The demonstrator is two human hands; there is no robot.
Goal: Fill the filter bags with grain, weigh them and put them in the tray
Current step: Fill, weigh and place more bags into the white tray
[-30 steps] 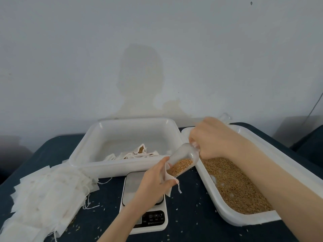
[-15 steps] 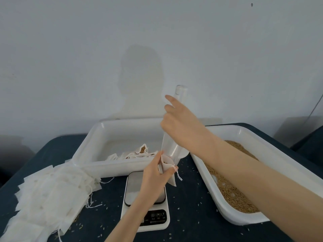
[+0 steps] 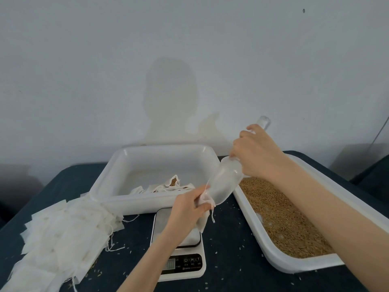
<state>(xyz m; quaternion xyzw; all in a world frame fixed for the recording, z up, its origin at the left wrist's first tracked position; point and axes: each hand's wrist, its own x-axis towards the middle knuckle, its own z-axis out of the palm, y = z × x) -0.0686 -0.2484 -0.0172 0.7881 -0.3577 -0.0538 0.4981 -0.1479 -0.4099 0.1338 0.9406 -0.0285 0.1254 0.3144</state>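
Above the scale [image 3: 179, 245] | left hand [image 3: 187, 209] pinches filter bag [image 3: 203, 216] open | right hand [image 3: 259, 154] grips clear scoop [image 3: 225, 182], its mouth tipped down at the bag | grain tray [image 3: 280, 264] under right arm

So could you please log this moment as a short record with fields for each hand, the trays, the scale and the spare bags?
left hand: left hand holds a filter bag above the scale
right hand: right hand grips the clear scoop, tilted mouth-down at the bag's opening
scoop contents: looks empty
grain tray: grain tray on the right holds brown grain
output tray: output tray behind the scale holds a few filled bags
spare bags: empty bags piled at the left
scale reading: not legible
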